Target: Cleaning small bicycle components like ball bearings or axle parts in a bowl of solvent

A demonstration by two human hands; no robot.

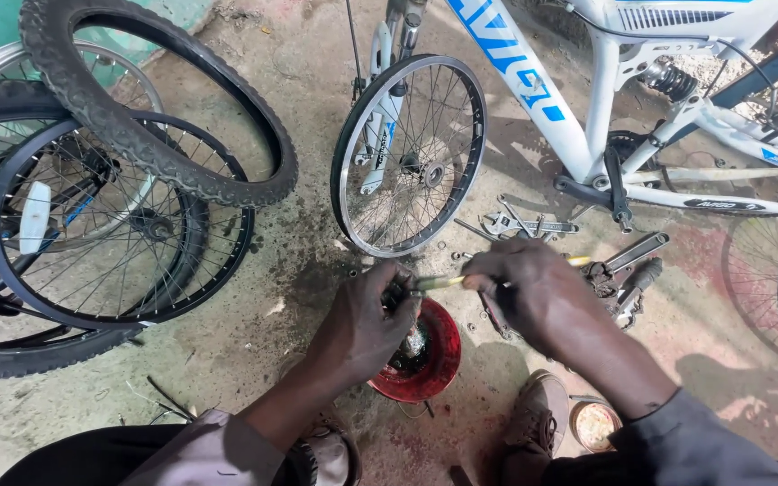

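My left hand (366, 319) is closed around a small dark metal part held just above a red round tin (438, 360) with dark grease inside. My right hand (533, 288) grips a thin yellow-handled tool (438, 283) whose tip points left into the part in my left hand. Both hands meet over the tin, on a stained concrete floor. The part itself is mostly hidden by my fingers.
A white bicycle frame (578, 117) stands upside-right ahead, its front wheel (407, 153) without a tyre. Loose wheels (110, 225) and a knobbly tyre (155, 135) lie at left. Wrenches (524, 225) and pliers (628, 270) lie beyond my hands. A small tin (594, 423) sits by my shoe (533, 423).
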